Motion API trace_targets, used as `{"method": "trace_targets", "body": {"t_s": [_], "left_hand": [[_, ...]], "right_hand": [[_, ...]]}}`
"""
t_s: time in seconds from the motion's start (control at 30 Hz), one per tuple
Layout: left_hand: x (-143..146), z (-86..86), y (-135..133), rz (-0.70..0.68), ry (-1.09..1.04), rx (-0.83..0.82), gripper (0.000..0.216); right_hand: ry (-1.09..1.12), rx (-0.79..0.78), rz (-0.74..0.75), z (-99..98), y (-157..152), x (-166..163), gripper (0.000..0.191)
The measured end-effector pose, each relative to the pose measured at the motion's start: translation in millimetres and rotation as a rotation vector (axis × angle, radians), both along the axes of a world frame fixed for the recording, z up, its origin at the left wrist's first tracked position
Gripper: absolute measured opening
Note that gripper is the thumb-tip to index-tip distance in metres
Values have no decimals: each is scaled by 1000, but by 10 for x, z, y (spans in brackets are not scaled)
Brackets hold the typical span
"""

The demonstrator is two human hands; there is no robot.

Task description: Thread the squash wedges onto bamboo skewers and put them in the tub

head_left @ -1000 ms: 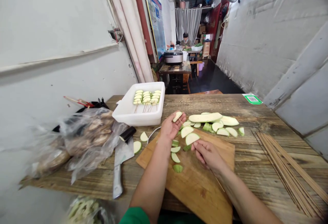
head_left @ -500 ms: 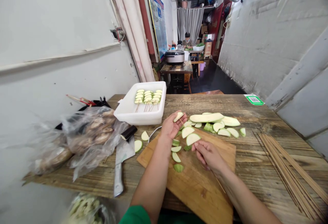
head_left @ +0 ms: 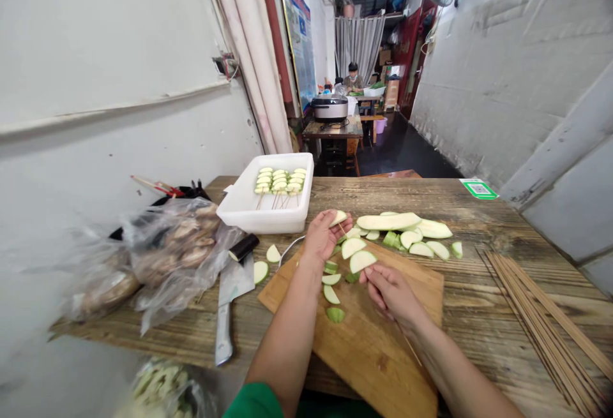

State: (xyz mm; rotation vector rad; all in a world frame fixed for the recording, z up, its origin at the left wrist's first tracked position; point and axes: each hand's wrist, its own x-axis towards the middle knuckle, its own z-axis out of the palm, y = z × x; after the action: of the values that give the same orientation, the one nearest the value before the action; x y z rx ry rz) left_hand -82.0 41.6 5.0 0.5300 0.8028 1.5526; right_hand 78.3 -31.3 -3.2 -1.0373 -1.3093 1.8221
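Note:
My right hand (head_left: 390, 290) is closed around a thin wooden skewer (head_left: 410, 346), whose tail end sticks out below the palm. Two pale half-moon zucchini slices (head_left: 363, 261) with green skin are threaded on it, just ahead of my fingers. My left hand (head_left: 325, 236) pinches another zucchini slice (head_left: 338, 217) at the skewer's far tip, which appears to touch or enter it. Beneath both hands is a wooden cutting board (head_left: 378, 348) with loose slices (head_left: 331, 294) on it. Longer cut zucchini pieces (head_left: 389, 221) and more slices lie behind the board.
A white plastic tub (head_left: 262, 217) with finished skewers stands at the back left. Left of the board lies a cleaver (head_left: 223, 332), beside clear bags of brown food pieces (head_left: 184, 239). Bare skewers (head_left: 536, 316) are spread at the right. A person (head_left: 353, 80) sits far back.
The view has shifted slightly. Both hands keep nearly the same pose, the left one still pinching the slice at the skewer's tip and the right one gripping the skewer.

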Motion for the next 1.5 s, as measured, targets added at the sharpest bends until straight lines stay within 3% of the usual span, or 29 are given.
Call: {"method": "trace_targets", "body": {"t_s": [0.7, 0.97, 1.5], "left_hand": [[128, -21, -5, -2, -17, 26, 16], [200, 21, -37, -32, -37, -6, 11], [248, -58, -18, -69, -29, 37, 14]], "right_hand": [[71, -91, -146, -18, -98, -143, 28], [152, -162, -159, 31, -105, -139, 28], [244, -180, -160, 24, -97, -144, 28]]}}
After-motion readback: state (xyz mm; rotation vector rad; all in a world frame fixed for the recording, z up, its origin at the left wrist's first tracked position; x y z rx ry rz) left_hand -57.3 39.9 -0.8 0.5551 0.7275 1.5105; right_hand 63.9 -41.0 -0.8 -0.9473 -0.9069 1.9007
